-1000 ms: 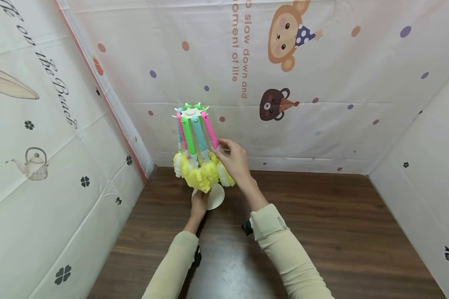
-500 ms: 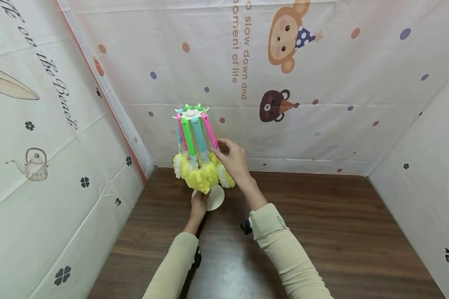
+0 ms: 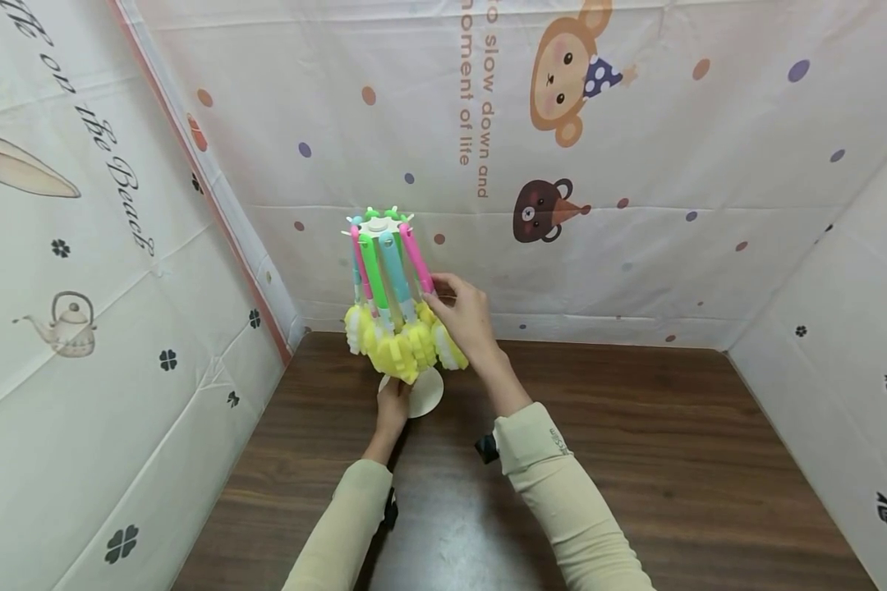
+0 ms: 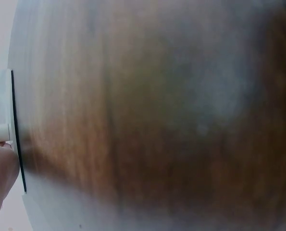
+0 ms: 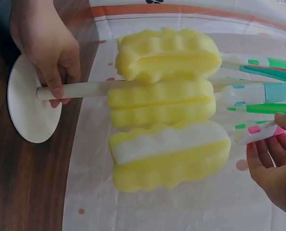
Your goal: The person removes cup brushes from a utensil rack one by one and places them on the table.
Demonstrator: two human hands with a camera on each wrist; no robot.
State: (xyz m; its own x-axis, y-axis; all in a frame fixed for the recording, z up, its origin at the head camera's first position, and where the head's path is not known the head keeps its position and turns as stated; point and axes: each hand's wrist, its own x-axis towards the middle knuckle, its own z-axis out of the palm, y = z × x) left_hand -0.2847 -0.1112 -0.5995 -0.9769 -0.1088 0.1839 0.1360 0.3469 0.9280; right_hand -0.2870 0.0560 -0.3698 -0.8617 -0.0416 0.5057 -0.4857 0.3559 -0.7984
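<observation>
Sponge bottle brushes with pink, green and blue handles hang in a ring, heads down, from the top of a white stand (image 3: 426, 396). My left hand (image 3: 393, 402) grips the stand's pole (image 5: 92, 89) just above its round base (image 5: 31, 108), fingers wrapped round it in the right wrist view. With thumb and fingers, my right hand (image 3: 464, 322) pinches the lower handle of a pink bottle brush (image 3: 415, 258) on the ring's right side. That brush's yellow and white sponge head (image 5: 171, 156) hangs beside other yellow heads. The left wrist view catches only the base edge and part of the left hand.
The stand is at the back left of a dark wooden table (image 3: 636, 443). Behind it rises a white printed cloth (image 3: 636, 271), and another cloth wall (image 3: 155, 427) runs along the left side. A third wall borders the right.
The brushes have shifted very slightly to the right, the pink one with them. Both hands keep their holds in nearly the same places.
</observation>
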